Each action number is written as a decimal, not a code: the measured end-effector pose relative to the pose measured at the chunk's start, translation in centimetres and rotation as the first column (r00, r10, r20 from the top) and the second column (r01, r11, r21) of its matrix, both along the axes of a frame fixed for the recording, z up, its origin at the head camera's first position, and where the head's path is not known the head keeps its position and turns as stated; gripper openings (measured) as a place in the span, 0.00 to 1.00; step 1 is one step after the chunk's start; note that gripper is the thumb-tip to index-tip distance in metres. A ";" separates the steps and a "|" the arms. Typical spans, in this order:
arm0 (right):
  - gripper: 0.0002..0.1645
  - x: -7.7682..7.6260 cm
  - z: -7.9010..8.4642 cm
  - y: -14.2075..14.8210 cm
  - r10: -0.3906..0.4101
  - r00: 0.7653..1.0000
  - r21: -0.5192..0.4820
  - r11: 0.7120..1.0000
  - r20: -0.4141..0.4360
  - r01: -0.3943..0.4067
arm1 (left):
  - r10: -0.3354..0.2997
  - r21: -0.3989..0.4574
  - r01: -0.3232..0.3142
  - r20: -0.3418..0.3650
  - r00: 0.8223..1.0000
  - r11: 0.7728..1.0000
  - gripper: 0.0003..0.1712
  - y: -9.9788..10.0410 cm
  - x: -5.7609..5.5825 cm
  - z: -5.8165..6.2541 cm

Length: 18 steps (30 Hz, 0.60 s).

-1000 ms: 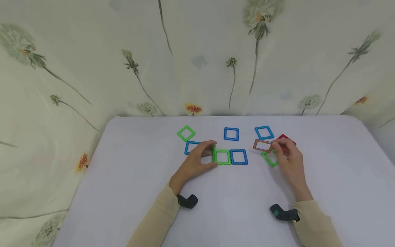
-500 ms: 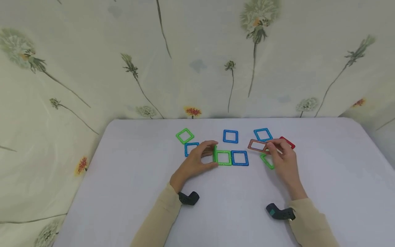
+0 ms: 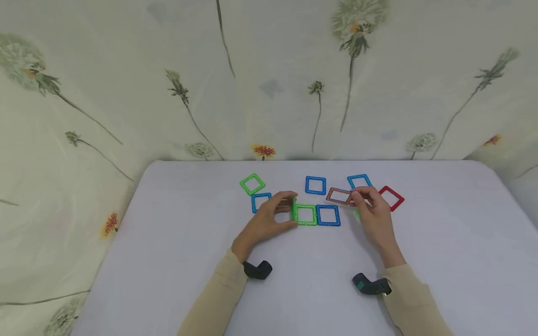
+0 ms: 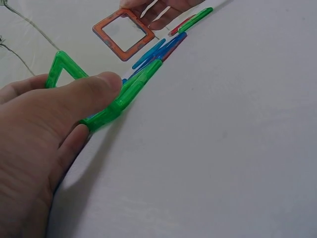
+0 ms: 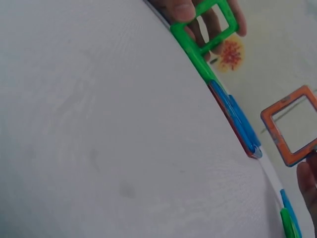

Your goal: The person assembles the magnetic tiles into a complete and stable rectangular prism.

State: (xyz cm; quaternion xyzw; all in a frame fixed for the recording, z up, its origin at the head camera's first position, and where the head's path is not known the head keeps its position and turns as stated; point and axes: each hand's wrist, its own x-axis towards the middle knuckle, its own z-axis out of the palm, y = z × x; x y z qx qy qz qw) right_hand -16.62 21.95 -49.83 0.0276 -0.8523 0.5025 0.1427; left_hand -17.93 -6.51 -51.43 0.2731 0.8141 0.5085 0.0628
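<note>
My left hand (image 3: 265,224) holds an upright green square magnetic tile (image 3: 293,210) between thumb and fingers. That tile stands along the left edge of a flat green magnetic tile (image 3: 315,215). A flat blue magnetic tile (image 3: 328,206) lies edge to edge on the right of the flat green one. My right hand (image 3: 376,221) pinches an orange square magnetic tile (image 3: 339,189) by its right side, raised over the table right of the blue tile. In the left wrist view the orange tile (image 4: 111,43) appears tilted, beyond the row.
Loose square tiles lie around: green (image 3: 246,188) at back left, blue (image 3: 254,204) beside my left hand, blue (image 3: 315,177) at back middle, blue (image 3: 357,176) and red (image 3: 398,205) at right. Another green tile (image 3: 357,213) is mostly hidden behind my right hand.
My right hand has moved left with the orange tile, toward the flat blue tile, uncovering the red tile. My left hand stays in place, still holding the upright green tile.
</note>
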 end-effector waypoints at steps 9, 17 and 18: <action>0.18 -0.2 -0.1 -0.6 0.012 1.000 -0.003 1.000 0.021 -0.012 | 0.006 0.010 -0.006 -0.012 1.000 1.000 0.42 0.1 0.0 -0.4; 0.20 -0.6 -0.1 -1.6 0.031 0.997 0.007 0.999 0.073 -0.032 | 0.011 0.034 -0.010 -0.018 1.000 0.999 0.41 0.0 0.1 -0.3; 0.20 -0.6 -0.1 -1.8 0.032 0.997 0.006 0.999 0.076 -0.032 | 0.014 0.031 -0.014 -0.019 1.000 0.999 0.41 0.0 0.1 -0.2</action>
